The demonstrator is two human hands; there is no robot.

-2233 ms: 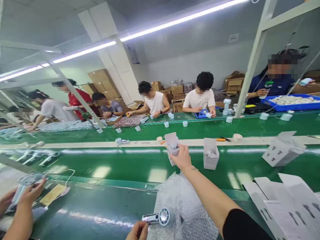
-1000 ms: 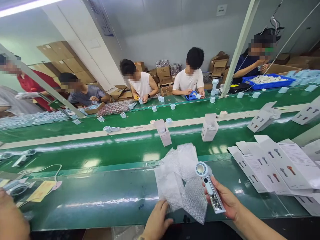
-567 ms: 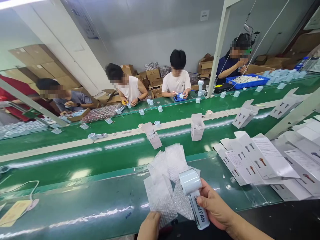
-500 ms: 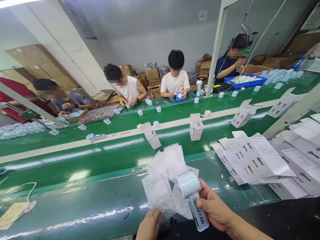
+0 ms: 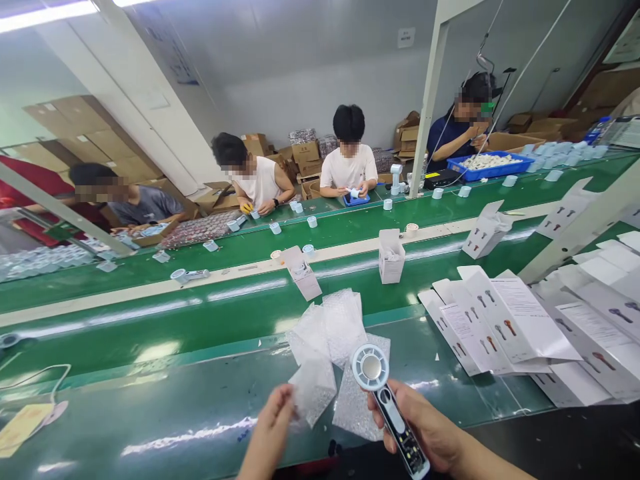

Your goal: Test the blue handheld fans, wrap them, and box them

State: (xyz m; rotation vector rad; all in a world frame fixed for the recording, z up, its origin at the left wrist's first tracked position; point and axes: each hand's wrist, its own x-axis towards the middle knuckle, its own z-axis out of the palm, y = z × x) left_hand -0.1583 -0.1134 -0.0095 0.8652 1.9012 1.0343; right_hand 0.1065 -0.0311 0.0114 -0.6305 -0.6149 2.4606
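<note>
My right hand (image 5: 425,430) is closed round the handle of a small white hand-held fan (image 5: 385,400), its round head up and turned toward me. My left hand (image 5: 273,427) pinches the edge of a bubble-wrap bag (image 5: 313,387), lifted off the near green bench (image 5: 150,413). More bubble-wrap bags (image 5: 340,320) lie in a loose pile just beyond both hands.
Flat white printed cartons (image 5: 500,320) are stacked at the right. Open white boxes (image 5: 391,257) ride the green conveyor (image 5: 200,313), along with small fan parts. Several people sit working across the belt. A white metal post (image 5: 427,100) rises behind it. Cardboard boxes line the back wall.
My right hand set an open box on the belt, then took the fan from my left and turned its face toward me. My left hand picked up one bubble-wrap bag.
</note>
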